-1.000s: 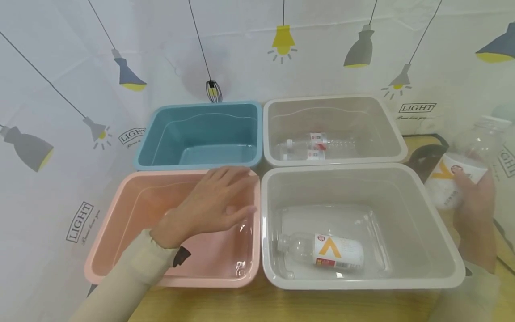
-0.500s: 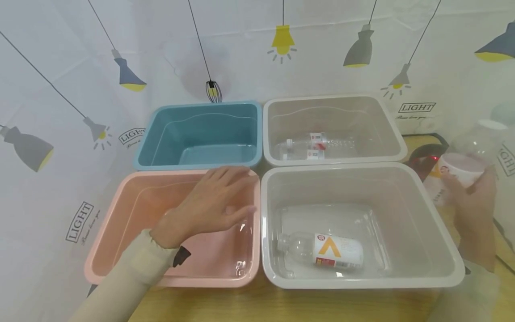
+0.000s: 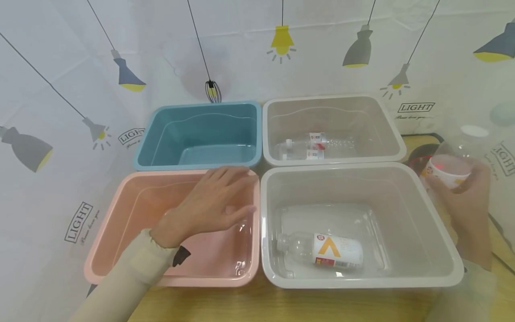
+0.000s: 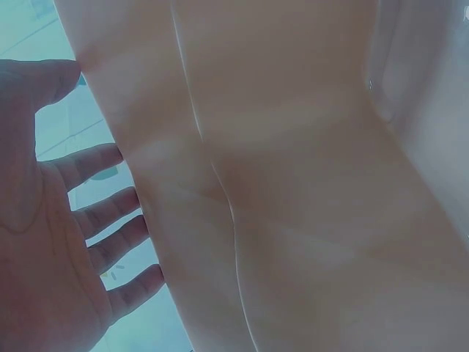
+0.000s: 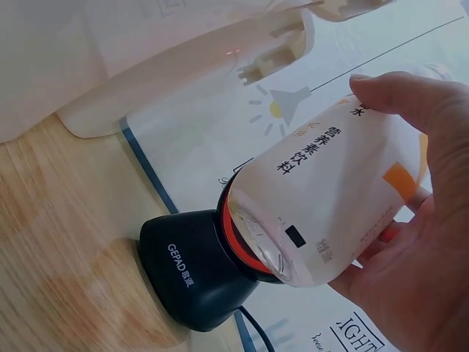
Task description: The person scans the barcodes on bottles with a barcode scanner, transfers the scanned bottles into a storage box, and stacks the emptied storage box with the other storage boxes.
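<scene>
Head view: A person in pale sleeves (image 3: 124,273) grips a labelled bottle (image 3: 448,172) in the right hand (image 3: 468,197), just beyond the outer side of a grey bin.
Labelled bottle: Wrapped in white with orange marks, clear at the shoulder, it leans with its white top up and its base toward a black device (image 5: 194,271); whether the two touch cannot be told.
Right hand: Thumb on one side, fingers curled around the other, it is closed about the bottle.
Black device: Lettered GEPAD, with a red ring about its face and a dark cord at its foot, it stands on the wooden table (image 3: 281,306).
Pink bin (image 3: 193,282): The left hand (image 3: 209,201) is spread wide over it, straight fingertips at the rim.
Grey bin (image 3: 362,282): A second bottle (image 3: 338,252), orange chevron showing, lies on its side inside.
Back row: A blue bin (image 3: 205,127) stands beside a beige bin (image 3: 342,118) holding two clear bottles (image 3: 317,137), both lying down.
Backdrop (image 3: 241,22): Pale fabric bears printed hanging lamps and the word LIGHT.
</scene>
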`<action>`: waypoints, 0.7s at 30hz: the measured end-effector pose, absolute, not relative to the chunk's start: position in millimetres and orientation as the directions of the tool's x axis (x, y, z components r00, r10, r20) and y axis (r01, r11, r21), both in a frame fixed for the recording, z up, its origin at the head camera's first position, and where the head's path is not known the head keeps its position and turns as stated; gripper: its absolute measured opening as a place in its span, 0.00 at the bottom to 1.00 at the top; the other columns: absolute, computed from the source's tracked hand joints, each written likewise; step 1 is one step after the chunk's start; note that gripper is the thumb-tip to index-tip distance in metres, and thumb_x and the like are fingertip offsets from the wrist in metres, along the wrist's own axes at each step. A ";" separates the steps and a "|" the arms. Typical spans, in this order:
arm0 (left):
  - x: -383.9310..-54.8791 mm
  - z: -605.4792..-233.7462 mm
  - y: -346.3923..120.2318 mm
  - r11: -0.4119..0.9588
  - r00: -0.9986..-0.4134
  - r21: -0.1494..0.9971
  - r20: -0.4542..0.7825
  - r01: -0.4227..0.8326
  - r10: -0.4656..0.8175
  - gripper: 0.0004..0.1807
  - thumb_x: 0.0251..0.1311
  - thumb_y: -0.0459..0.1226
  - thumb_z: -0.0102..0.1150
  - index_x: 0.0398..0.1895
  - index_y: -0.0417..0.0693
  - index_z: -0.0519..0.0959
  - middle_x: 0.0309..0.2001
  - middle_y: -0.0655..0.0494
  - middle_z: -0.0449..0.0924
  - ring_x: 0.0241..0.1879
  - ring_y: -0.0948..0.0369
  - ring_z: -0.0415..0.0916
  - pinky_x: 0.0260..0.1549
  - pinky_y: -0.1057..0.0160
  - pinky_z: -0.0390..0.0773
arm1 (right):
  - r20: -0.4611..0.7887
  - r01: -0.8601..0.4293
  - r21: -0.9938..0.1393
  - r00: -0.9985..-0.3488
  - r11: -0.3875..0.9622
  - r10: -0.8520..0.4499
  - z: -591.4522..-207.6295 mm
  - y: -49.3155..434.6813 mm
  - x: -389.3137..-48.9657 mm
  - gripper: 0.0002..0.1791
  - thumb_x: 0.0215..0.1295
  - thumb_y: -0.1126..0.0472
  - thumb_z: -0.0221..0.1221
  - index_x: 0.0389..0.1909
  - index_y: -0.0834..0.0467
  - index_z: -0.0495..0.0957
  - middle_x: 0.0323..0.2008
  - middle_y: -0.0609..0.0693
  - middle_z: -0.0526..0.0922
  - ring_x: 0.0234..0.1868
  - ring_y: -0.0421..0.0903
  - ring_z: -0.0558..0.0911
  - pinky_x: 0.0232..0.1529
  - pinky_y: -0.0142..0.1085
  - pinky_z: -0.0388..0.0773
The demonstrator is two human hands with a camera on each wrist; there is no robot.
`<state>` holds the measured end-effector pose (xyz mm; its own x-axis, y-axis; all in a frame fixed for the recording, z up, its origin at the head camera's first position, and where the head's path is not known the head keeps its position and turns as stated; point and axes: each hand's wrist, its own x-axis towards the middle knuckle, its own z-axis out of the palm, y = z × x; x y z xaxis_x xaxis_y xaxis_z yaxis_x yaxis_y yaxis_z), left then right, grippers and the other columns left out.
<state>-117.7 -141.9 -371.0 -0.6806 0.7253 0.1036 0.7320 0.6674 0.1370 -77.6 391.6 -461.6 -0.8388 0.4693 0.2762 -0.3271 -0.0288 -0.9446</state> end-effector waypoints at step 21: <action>-117.9 -373.9 -142.6 0.657 -0.671 0.135 0.120 0.741 0.732 0.35 0.73 0.62 0.52 0.77 0.60 0.71 0.78 0.52 0.67 0.78 0.50 0.63 0.79 0.41 0.63 | 0.135 -0.113 -0.991 -0.869 0.074 0.477 -455.9 388.2 -71.6 0.42 0.66 0.70 0.67 0.77 0.50 0.60 0.64 0.42 0.71 0.62 0.37 0.72 0.54 0.16 0.75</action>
<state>-117.9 -142.6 -373.9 -0.6707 0.7319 0.1203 0.7414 0.6572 0.1355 -71.6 388.2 -455.9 -0.8686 0.4767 0.1349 -0.1135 0.0737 -0.9908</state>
